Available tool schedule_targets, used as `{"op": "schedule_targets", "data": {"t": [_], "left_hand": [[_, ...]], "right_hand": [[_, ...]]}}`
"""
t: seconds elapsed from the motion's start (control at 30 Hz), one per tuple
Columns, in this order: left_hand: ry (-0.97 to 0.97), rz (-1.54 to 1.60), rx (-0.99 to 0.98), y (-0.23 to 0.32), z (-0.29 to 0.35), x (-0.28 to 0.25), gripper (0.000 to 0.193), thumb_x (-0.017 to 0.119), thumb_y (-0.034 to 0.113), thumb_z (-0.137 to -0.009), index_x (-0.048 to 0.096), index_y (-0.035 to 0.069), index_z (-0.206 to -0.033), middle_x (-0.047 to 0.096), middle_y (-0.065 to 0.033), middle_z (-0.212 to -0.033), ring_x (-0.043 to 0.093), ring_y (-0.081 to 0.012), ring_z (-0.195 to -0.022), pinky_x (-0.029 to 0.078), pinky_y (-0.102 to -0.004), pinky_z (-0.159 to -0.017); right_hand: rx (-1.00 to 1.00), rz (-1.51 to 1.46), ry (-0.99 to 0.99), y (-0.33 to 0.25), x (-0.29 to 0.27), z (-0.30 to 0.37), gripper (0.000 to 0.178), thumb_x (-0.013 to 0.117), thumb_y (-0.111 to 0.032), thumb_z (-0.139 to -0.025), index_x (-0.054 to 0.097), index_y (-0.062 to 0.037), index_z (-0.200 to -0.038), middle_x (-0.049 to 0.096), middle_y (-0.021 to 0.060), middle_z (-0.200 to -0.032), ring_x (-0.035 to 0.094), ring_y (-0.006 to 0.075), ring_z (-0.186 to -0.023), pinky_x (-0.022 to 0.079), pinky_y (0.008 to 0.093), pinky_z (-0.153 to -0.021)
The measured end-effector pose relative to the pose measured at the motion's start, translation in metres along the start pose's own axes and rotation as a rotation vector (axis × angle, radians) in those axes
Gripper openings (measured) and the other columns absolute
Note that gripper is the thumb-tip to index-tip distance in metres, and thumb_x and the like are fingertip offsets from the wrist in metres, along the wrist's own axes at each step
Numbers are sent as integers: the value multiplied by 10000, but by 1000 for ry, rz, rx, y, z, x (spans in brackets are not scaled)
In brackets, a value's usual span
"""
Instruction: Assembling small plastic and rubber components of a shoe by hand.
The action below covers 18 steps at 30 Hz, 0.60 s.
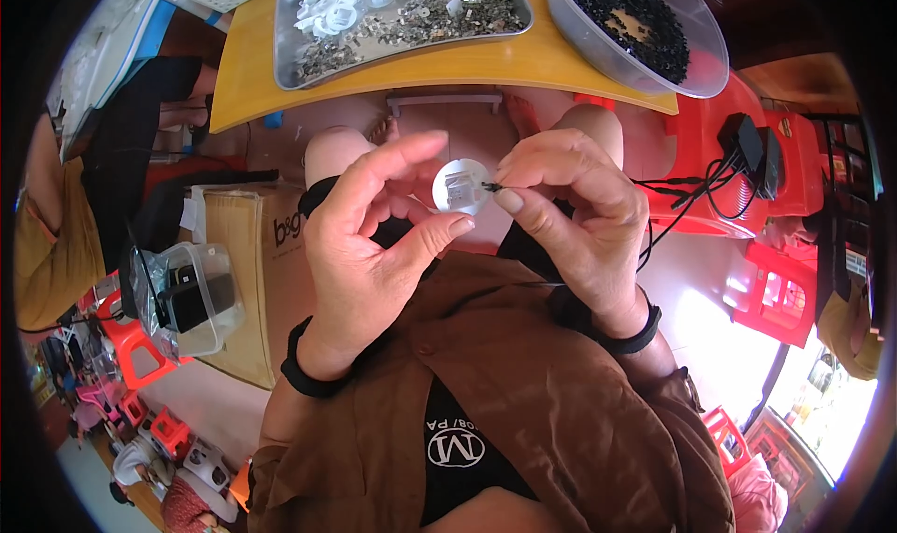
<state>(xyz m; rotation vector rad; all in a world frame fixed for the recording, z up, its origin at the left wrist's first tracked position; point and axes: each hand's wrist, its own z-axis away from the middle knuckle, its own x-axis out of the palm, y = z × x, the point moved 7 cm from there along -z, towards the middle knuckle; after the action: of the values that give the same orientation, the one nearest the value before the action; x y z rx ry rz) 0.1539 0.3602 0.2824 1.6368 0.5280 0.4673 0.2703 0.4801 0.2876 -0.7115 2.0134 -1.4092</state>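
Observation:
Above my lap, my left hand [378, 225] grips a round white plastic part [449, 193] between thumb and fingers. A squarish recess with a shiny metal piece shows in its face. My right hand [572, 197] pinches a small black piece [491, 187] between thumb and forefinger, right at the part's right edge. Whether the black piece sits in the part or only touches it, I cannot tell. Beyond my hands, a metal tray [404, 55] holds more white round parts [341, 4] and many small metal pieces [448, 14].
A yellow table [245, 75] carries the tray and a clear plastic bowl [715, 56] of small black pieces [654, 42]. To my left stand a cardboard box [245, 295] and a clear bin [220, 332]. Red stools [780, 290] and black cables [691, 195] lie right. Other people sit nearby.

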Motion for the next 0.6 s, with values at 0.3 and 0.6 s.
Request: {"op": "schedule_targets", "data": {"t": [0.3,0.6], "left_hand": [[-39,-199,139,6,-1,2,391,753,-44,-710,639,-6,-1082,627,-77,-975,598,-117,-808,492,-227,-706],[-26,-131,84,4,-1,5,380,760,-45,-698,634,-26,-1056,630,-80,-957,620,-125,-806,500,-231,-709]], "right_hand": [[-249,305,4,-24,1,-2,179,731,50,-701,682,-35,-851,650,75,-932,604,167,-814,484,263,-683],[-329,357,6,-27,6,-2,210,743,49,-659,689,-45,-839,644,69,-892,606,190,-784,484,277,-663]]}}
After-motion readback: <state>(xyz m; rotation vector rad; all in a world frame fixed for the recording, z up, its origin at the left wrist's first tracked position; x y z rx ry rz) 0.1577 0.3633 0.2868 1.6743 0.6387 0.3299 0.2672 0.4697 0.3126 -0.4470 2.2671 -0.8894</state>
